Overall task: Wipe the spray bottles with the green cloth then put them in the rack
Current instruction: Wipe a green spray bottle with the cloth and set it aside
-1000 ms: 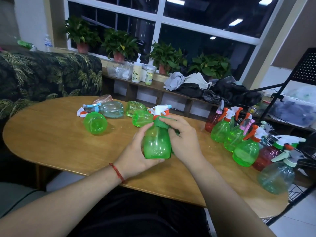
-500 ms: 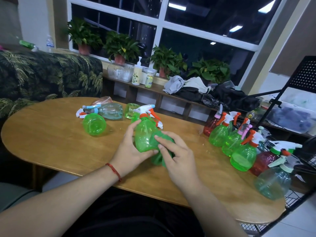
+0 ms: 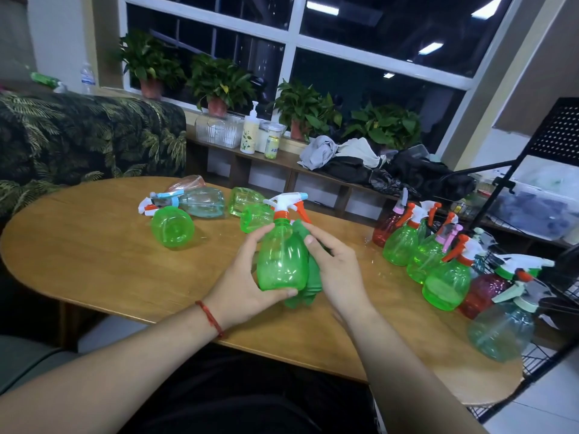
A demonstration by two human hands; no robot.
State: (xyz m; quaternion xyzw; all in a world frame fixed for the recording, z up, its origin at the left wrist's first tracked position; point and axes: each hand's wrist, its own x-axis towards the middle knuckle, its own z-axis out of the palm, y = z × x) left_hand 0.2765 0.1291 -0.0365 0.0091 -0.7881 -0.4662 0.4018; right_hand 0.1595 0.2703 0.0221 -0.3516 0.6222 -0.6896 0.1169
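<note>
A green spray bottle [image 3: 282,258] with a white and orange trigger head stands upright above the wooden table [image 3: 94,261]. My left hand [image 3: 247,280] grips its body from the left and below. My right hand [image 3: 335,270] holds the green cloth [image 3: 308,277] against the bottle's right side. Several more spray bottles lie on their sides at the back left, among them a green one [image 3: 171,227] and a clear one [image 3: 203,202]. Several upright bottles [image 3: 404,242] stand in a row at the table's right end, by the black wire rack [image 3: 551,296].
A leaf-patterned sofa [image 3: 78,139] stands at the left. Behind the table runs a low wooden shelf [image 3: 282,158] with potted plants, a pump bottle and piled clothes. A clear storage box [image 3: 539,208] sits at the far right.
The bottle has been turned more upright and lifted slightly. My right hand with the cloth moved from the bottle's lower front up along its right side.
</note>
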